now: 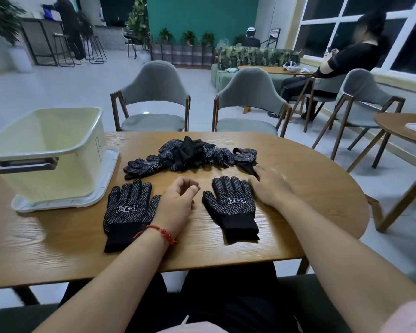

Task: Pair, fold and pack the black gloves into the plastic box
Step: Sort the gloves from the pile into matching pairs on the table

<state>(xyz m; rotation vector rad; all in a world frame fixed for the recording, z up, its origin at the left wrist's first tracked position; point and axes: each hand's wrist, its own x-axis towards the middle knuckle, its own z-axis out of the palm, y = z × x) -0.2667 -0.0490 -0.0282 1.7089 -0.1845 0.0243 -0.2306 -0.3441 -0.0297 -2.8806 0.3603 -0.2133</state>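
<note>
Wooden worktop [298,200] fills the middle of the frame and carries everything. At its left edge stands the pale plastic box [46,150], open and seated on what looks like its own lid [101,188]; no glove shows inside it. At upper centre lies a loose pile [192,155] of black dotted gloves, tangled and unsorted. Nearer, two gloves lie flat and apart, dots up, fingers pointing toward the pile. These are the left glove [127,212] and the right glove [233,205], with thumbs turned inward, so they seem a matched pair. The left hand [178,203] rests between them, fingers loosely curled and holding nothing, its wrist over the left glove's thumb edge. The right hand [269,186], slightly blurred, lies flat with straight fingers just beside the right glove, fingertips near the pile; it grips nothing.

Pairing looks to be the step in hand. One pair is laid out but not yet stacked or folded, and packing has not begun. The next move likely calls for laying one glove on the other with cuffs lined up. After that comes folding the pair and carrying it to the box.
</note>
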